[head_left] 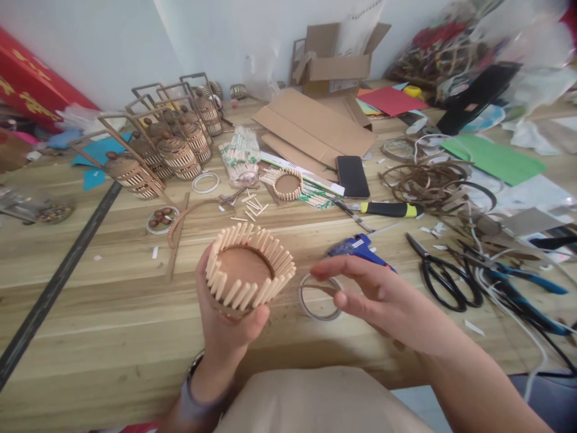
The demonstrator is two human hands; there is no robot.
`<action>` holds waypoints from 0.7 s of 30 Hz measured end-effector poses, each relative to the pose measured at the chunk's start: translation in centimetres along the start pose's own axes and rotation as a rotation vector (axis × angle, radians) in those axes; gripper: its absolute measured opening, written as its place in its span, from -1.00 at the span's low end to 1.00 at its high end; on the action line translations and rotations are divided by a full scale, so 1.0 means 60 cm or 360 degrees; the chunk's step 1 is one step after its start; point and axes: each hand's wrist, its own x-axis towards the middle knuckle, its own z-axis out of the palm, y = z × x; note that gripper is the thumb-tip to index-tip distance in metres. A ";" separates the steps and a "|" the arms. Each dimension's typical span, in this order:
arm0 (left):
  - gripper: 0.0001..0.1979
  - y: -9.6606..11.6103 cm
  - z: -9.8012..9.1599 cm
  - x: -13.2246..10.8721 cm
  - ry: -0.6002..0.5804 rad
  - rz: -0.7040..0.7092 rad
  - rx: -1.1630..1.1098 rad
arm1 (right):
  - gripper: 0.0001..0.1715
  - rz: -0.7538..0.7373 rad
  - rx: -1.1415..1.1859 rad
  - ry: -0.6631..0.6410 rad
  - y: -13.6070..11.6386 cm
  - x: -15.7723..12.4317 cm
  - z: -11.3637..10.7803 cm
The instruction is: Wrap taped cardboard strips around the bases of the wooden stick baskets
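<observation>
My left hand (228, 328) grips a small round basket (241, 267) from below and the side. Short pale sticks stand in a circle around its brown base, leaning slightly outward. To the right, my right hand (383, 294) hovers with thumb and index finger apart and nothing between them. Just beyond those fingertips a thin pale ring (303, 304) lies on the table, partly hidden by the hand. Behind the right hand rests a blue glue gun (360, 245). Farther back lies a similar stick-edged round piece (288, 184), with several loose sticks (255, 205) to its left.
Several finished-looking lanterns (180, 157) with upright handles stand at back left. A bowl of brown beads (162, 221) sits nearby. Black-handled scissors (444, 279), pliers (518, 276), a phone (353, 176) and coiled strips (419, 180) occupy the right. Cardboard (315, 123) lies at the back.
</observation>
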 end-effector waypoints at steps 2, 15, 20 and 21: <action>-0.12 0.006 0.009 0.003 -0.0037 -0.0131 -0.0234 | -0.71 -0.0071 -0.0189 0.0055 -0.009 -0.007 -0.003; -0.26 0.019 0.023 0.004 -0.0232 -0.0457 -0.0679 | -0.90 -0.0297 -0.0507 0.0095 -0.019 0.000 0.011; -0.27 0.013 0.016 0.003 -0.0262 -0.0653 -0.0707 | -0.86 -0.0263 -0.0443 -0.0195 -0.029 0.002 0.008; -0.27 0.013 0.015 0.003 -0.0278 -0.0697 -0.0725 | -0.87 -0.0241 -0.0409 -0.0233 -0.031 0.002 0.007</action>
